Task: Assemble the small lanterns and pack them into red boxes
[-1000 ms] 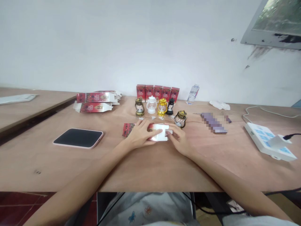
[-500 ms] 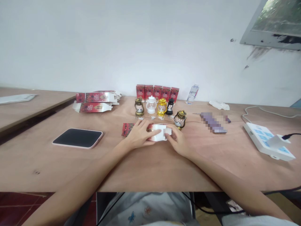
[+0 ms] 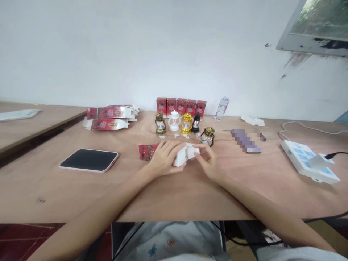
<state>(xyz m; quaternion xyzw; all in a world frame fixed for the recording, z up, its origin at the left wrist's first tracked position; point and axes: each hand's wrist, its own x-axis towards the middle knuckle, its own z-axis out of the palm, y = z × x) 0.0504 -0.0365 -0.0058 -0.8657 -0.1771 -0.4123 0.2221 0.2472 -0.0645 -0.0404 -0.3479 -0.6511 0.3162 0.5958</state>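
Carton under left fingers, white flap between right fingers

Our hands are bare; at six o'clock we wear grey cloth with a blue motif and orange-brown flower, plus a pale sleeve near four o'clock.

Left hand and right hand hold a red-and-white carton near small lanterns.
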